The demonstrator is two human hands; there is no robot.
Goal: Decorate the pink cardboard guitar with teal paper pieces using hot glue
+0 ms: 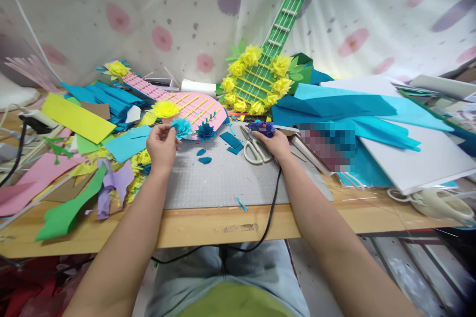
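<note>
My left hand [162, 144] is closed in a pinch at the edge of a light blue paper flower [182, 128]. That flower overlaps the lower edge of a pink paper guitar [208, 105]; whether it touches the guitar I cannot tell. A yellow paper flower [165, 108] and a dark blue paper flower [206, 131] sit on the guitar's body. My right hand [278, 142] is wrapped round a dark blue glue gun [262, 128], its black cord [274, 203] running down over the table edge. Scissors [256, 152] with pale handles lie just beside this hand.
A green paper guitar [256, 79] with yellow flowers leans at the back. Blue paper scraps [232, 143] lie on the grey cutting mat [223, 185]. Coloured paper [78, 118] is heaped at left; blue sheets [345, 104] and white boards [424, 143] are stacked at right.
</note>
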